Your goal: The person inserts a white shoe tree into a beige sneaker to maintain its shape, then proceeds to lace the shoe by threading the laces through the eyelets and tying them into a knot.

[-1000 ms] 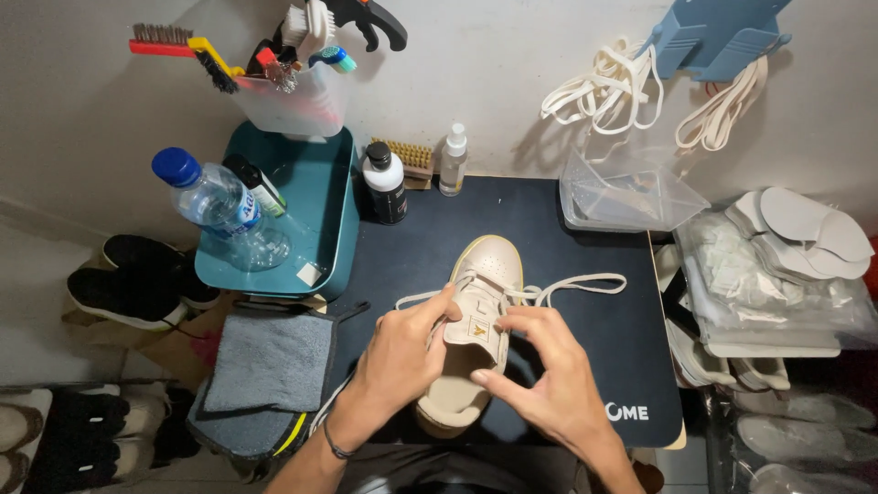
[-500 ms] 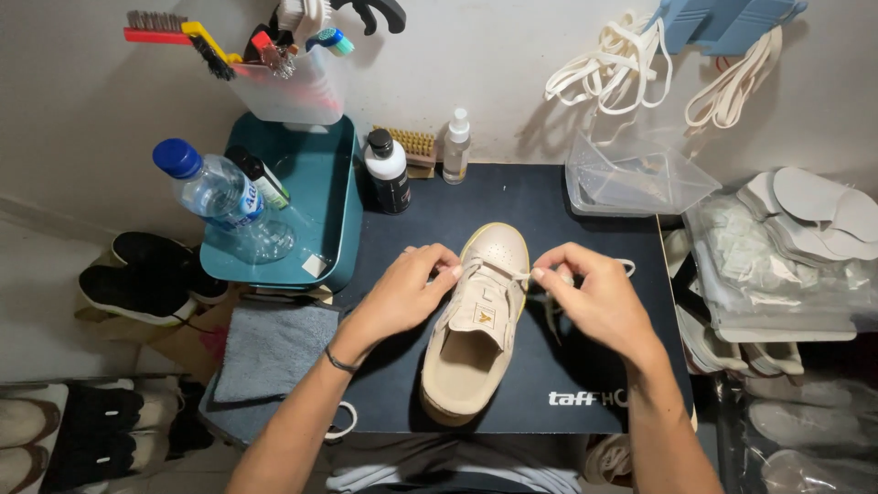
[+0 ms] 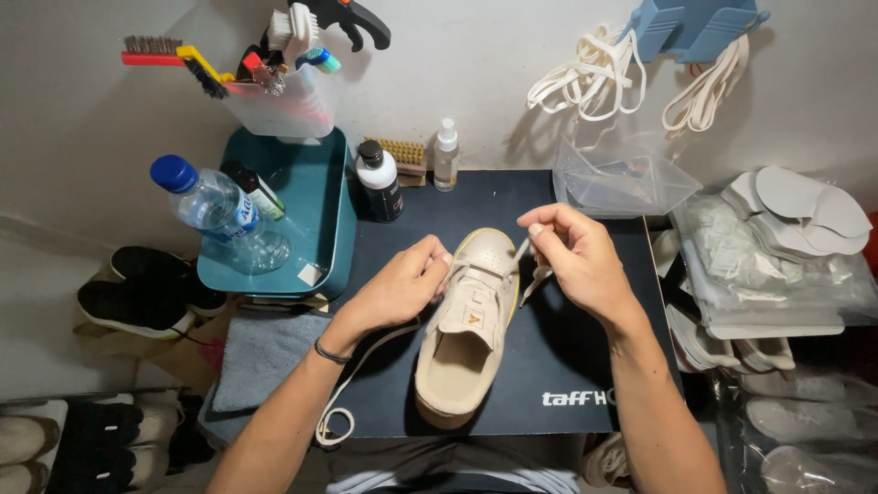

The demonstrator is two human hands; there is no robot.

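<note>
A beige shoe (image 3: 465,334) lies mid-frame on a dark mat (image 3: 558,384), toe toward the top. The left hand (image 3: 395,288) touches its left side, fingers curled together on the lace (image 3: 352,389). The right hand (image 3: 576,261), just right of the toe, pinches the other lace end.

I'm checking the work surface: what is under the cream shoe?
The cream shoe lies on a dark mat. A lace end trails off the mat's left front edge. Anything beneath the sole is hidden.
</note>
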